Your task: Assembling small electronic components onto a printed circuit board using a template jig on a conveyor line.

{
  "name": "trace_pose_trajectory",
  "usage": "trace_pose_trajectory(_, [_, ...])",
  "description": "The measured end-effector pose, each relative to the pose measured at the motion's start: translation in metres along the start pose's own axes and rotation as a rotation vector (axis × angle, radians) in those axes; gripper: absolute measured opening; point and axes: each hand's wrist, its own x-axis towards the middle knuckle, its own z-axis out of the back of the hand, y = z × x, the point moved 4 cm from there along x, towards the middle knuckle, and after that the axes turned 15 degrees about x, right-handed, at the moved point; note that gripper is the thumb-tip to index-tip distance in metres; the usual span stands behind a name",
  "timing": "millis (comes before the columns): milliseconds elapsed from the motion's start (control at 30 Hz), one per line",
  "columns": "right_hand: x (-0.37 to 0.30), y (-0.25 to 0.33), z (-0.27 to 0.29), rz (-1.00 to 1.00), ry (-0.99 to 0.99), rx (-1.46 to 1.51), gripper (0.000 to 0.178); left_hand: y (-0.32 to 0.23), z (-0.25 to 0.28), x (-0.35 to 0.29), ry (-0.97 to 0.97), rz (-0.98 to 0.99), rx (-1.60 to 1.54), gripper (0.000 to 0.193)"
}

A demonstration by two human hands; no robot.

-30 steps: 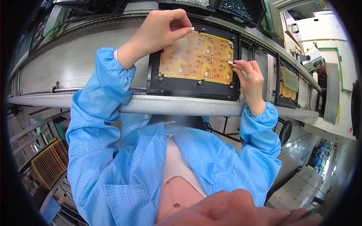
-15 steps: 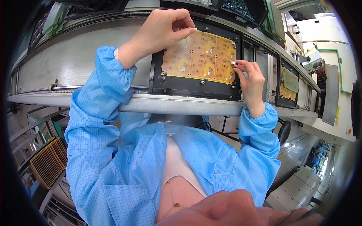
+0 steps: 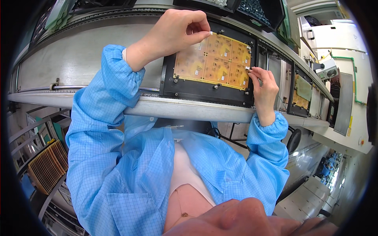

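A yellow-orange circuit board panel lies in a black carrier frame on the rail line ahead of me. My left hand arches over its far left part, thumb and forefinger pinched on a small white part at the panel's far edge. At the right edge, my right hand pinches another small white part. Both parts are too small to name more exactly. The left hand and wrist cover the panel's far left corner. Small black posts stand around the panel on the frame.
A metal rail runs along the near side. Farther right sits a second carrier with a board. Black bins of small parts stand at the back. At lower left is a rack of upright boards.
The carrier, panel and both hands sit slightly farther right in the picture. Both hands keep their pinch on the small white parts.
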Motion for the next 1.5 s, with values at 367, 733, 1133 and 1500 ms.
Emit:
trace_pose_trajectory(367, [-0.001,-0.001,0.002,0.042,-0.009,-0.064,0.016,-0.005,0.009,-0.005,-0.046,-0.001,-0.004,0.014])
trace_pose_trajectory(733, [-0.004,-0.004,0.005,0.077,-0.019,0.014,0.016,-0.010,0.016,-0.016,-0.091,-0.098,-0.044,0.009])
trace_pose_trajectory(1133, [0.002,0.008,-0.003,0.092,-0.015,-0.096,0.015,-0.005,0.015,-0.018,-0.065,-0.129,-0.011,0.011])
trace_pose_trajectory(1500, [-0.003,0.012,-0.007,0.153,-0.021,-0.163,0.018,-0.004,0.011,-0.024,-0.012,-0.102,0.012,0.010])
